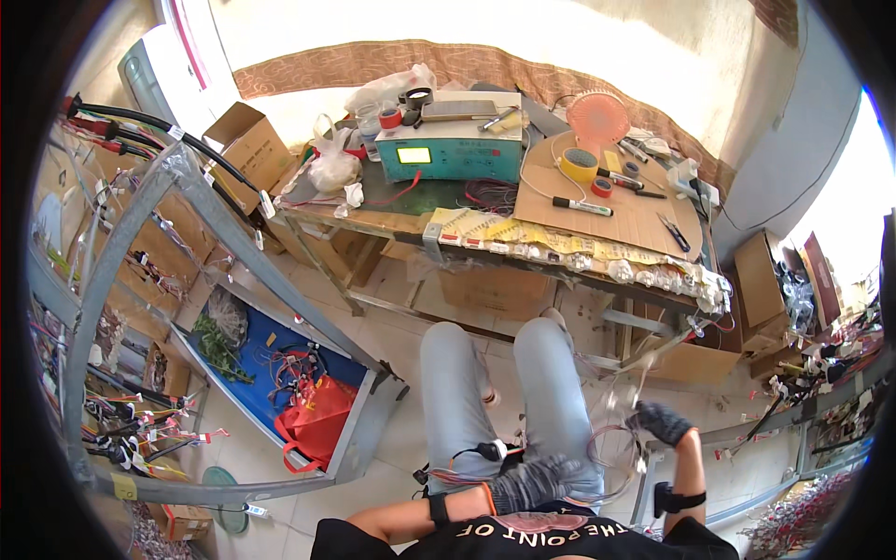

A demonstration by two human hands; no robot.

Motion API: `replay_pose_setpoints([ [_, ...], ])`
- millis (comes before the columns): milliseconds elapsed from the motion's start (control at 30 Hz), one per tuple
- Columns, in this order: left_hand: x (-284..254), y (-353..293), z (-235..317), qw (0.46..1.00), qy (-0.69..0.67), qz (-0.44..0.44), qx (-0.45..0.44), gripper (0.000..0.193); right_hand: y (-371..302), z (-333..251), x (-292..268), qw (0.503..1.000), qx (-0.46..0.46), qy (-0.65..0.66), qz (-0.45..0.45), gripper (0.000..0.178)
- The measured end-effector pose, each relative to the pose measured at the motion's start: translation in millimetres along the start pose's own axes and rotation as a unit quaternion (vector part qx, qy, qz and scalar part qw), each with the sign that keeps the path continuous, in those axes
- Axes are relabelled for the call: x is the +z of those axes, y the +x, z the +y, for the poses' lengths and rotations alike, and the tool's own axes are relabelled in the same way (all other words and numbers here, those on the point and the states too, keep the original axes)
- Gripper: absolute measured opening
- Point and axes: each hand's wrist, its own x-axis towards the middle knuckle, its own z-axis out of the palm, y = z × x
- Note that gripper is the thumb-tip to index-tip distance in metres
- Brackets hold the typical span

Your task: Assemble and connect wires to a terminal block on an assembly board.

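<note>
My left hand (534, 483), in a grey knitted glove, lies across my lap with its fingers stretched toward the right thigh, slightly blurred. Just beyond its wrist, a cable with a black connector (491, 451) and orange and white ends rests on my thigh. Out to the right, my right hand (665, 424), in a dark grey glove, is closed on a bundle of thin wires (611, 446). The wires hang in loops beside my right knee, with pale ends smeared by motion. Where the loops end near my left fingertips is hard to make out.
Ahead, a workbench (373, 222) carries a teal tester (450, 161), cardboard, tape rolls, markers and a pink fan (598, 119). A metal frame (280, 271) stands left, above a blue tray (257, 350) holding a red bag (320, 422). Wire-hung racks (803, 411) and boxes stand right.
</note>
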Motion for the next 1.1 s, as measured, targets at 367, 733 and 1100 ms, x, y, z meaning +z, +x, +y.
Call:
replay_pose_setpoints([
  [367,10.9,-79.3,-67.3,0.908,-0.127,-0.209,-0.341,0.026,58.7,154.7,-168.7,0.902,0.282,-0.326,0.013,0.037],
  [733,36.9,-72.9,-125.2,0.922,-0.197,-0.286,-0.17,0.032,36.2,72.0,-131.2,0.902,0.207,0.064,0.373,0.039],
  [1100,-11.0,1.9,-121.6,0.868,-0.402,-0.269,-0.112,0.028,-48.4,45.9,-22.7,0.872,0.487,-0.053,0.004,0.031],
])
